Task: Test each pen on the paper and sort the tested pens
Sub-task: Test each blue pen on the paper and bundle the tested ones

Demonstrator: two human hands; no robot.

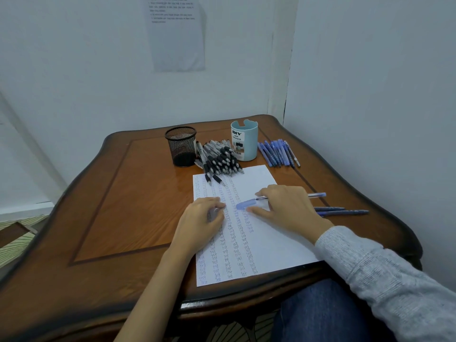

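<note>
The right hand [283, 206] lies low over the paper [278, 248], with its forefinger and thumb reaching left and pinching a clear-barrelled pen [317, 195]. The other fingers are loosely bent above it. The pen lies almost flat, its pale blue cap jutting left of the fingertips and its blue tail sticking out past the back of the hand to the right. The left hand [204, 215] rests on the sheet's left edge, fingers curled inward. A greyish blur shows beneath them, and I cannot tell whether it holds anything. The pen's cap sits just beside the left fingertips, over columns of small blue test marks that run down the page. Just right of the right hand, two dark blue pens [343, 211] lie side by side on the wooden table [123, 193]. Beyond the paper's far edge is a heap of black pens [219, 159], two of them overlapping the sheet. A black mesh cup [181, 146] stands to the heap's left and a light blue desk organizer [244, 141] to its right. A row of blue pens [276, 153] lies right of the organizer. The right arm wears a grey sleeve [370, 267].
</note>
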